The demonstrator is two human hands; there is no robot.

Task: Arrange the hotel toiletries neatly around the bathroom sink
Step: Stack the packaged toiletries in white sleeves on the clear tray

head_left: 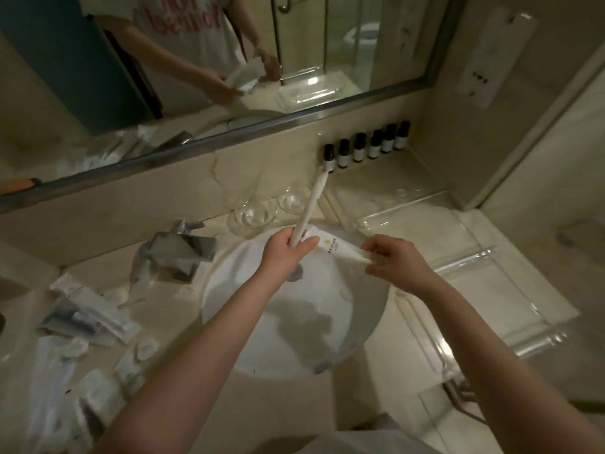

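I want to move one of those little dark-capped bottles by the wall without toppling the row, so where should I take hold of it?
Grip the end bottle by its black cap, coming straight down from above. The bottles stand upright in a tight row against the wall, so their sides are crowded by neighbours, while the caps stand free on top. A pinch there likely lifts one out cleanly.

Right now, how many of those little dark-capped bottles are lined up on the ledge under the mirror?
6, in one row on the ledge right of the sink. The fifth partly overlaps its neighbour, so another could hide behind.
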